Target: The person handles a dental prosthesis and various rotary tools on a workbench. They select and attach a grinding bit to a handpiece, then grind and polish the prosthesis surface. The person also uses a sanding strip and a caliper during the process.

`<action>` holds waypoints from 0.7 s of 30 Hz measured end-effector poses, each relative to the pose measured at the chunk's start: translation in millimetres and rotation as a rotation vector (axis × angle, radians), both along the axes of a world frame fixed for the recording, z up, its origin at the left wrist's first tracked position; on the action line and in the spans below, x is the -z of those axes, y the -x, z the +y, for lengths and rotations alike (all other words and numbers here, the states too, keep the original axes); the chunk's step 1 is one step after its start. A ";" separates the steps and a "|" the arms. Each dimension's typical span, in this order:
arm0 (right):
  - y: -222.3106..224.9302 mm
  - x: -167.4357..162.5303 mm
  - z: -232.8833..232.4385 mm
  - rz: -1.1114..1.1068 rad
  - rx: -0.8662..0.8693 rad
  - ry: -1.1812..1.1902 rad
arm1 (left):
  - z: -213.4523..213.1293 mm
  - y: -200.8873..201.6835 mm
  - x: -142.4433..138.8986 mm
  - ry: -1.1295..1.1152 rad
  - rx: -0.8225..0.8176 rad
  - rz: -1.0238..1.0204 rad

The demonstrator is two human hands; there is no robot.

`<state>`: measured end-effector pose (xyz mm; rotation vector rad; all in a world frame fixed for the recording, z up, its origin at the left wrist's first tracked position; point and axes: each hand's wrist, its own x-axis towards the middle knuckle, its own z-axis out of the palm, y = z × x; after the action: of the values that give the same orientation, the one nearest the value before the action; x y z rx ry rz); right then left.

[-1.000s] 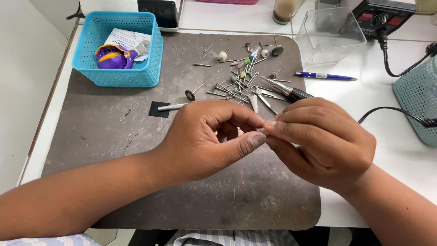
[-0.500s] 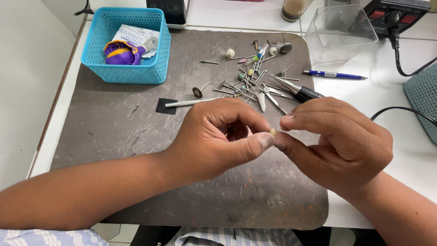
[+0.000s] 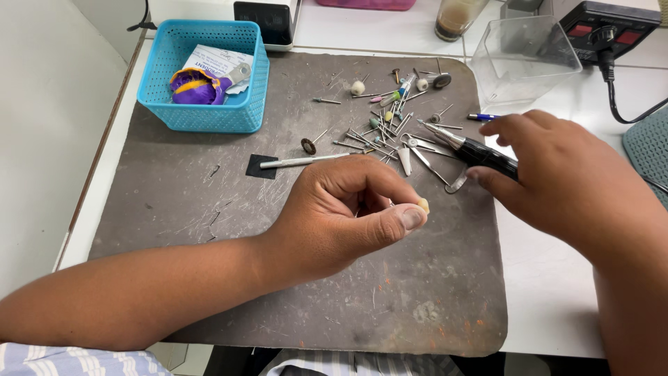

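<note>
Pinching a small cream piece [image 3: 422, 205], the left hand [image 3: 348, 216] hovers beside scattered burs [image 3: 390, 125]; right hand [image 3: 563, 177] grips a handpiece [image 3: 473, 150]

Blue plastic mesh basket [image 3: 202, 115] holding purple roll and paper sits at the worn grey mat's [image 3: 209, 209] far left, clear plastic box [image 3: 525, 59] far right, blue pen [image 3: 483, 117] beside it.

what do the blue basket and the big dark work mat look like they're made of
Blue lattice basket: probably moulded plastic, going by its even colour and regular perforated walls. Dark grey work mat: likely rubber or similar, matte, with rounded corners, scuffs and scratches.
</note>
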<state>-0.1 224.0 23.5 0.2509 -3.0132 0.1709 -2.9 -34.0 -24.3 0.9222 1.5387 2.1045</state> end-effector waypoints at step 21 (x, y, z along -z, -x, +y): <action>-4.2 6.8 2.5 0.140 0.147 0.407 | -3.7 13.7 7.2 0.047 -0.299 0.438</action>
<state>4.1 226.5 16.7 0.0027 -2.7620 0.7081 -16.6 -37.7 -31.5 1.2667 2.0436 2.1458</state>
